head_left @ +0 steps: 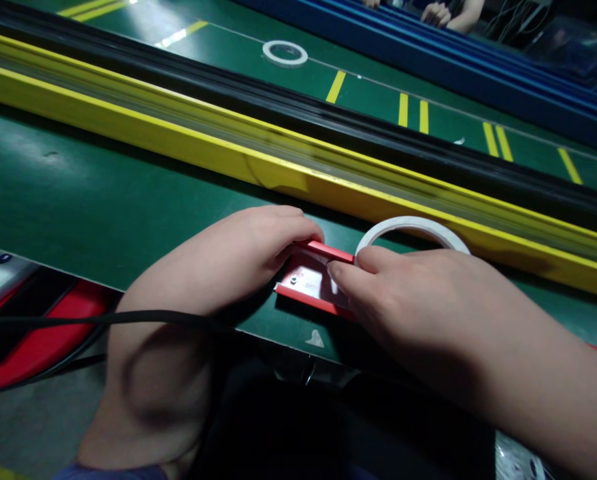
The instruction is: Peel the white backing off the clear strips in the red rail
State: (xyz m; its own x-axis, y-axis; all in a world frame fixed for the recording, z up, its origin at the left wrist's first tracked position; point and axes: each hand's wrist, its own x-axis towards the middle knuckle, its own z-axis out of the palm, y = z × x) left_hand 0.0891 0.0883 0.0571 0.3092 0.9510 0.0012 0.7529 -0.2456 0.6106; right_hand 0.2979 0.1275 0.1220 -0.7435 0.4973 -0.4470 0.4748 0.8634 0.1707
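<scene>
A small red metal piece [311, 277] with raised edges and a screw lies near the front edge of the green bench [103, 200]. My left hand [248, 243] curls over its left end, fingers closed on it. My right hand [403, 300] rests on its right end, fingertips pressed together on the pale inner face. A white tape roll [413, 227] lies flat just behind my right hand, partly covered by it.
A long yellow rail [228, 150] and a black track [278, 103] run across behind the hands. A second tape ring [284, 53] lies on the far green surface. Another person's hand [436, 12] shows at the top. A black cable [78, 320] and a red object [38, 340] sit lower left.
</scene>
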